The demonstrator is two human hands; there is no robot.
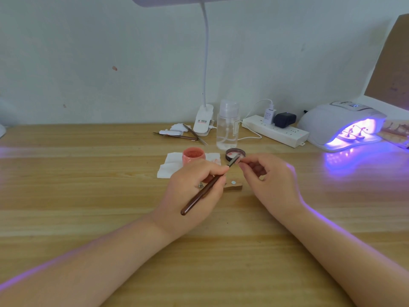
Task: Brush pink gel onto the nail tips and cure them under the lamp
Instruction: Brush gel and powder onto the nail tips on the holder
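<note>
My left hand [192, 191] grips a brown-handled gel brush [202, 194], its bristle end pointing up and right. My right hand [269, 180] pinches a small nail tip [239, 159] between thumb and forefinger, and the brush tip touches it. An open pink gel jar [193, 155] stands on a white wipe [169, 167] just behind my left hand, its dark lid [235, 154] lying to the right. A wooden stand [233, 186] with a round magnet lies between my hands. The white curing lamp [338, 122] at the right glows violet, with nail tips on stands [354, 135] inside.
A clear pump bottle [228, 125] and a clip-on desk lamp [203, 120] stand behind the jar. Tweezers and tools [181, 135] lie to their left. A white power strip [274, 130] with plugs runs toward the curing lamp. The wall bounds the wooden table [88, 173] at the back.
</note>
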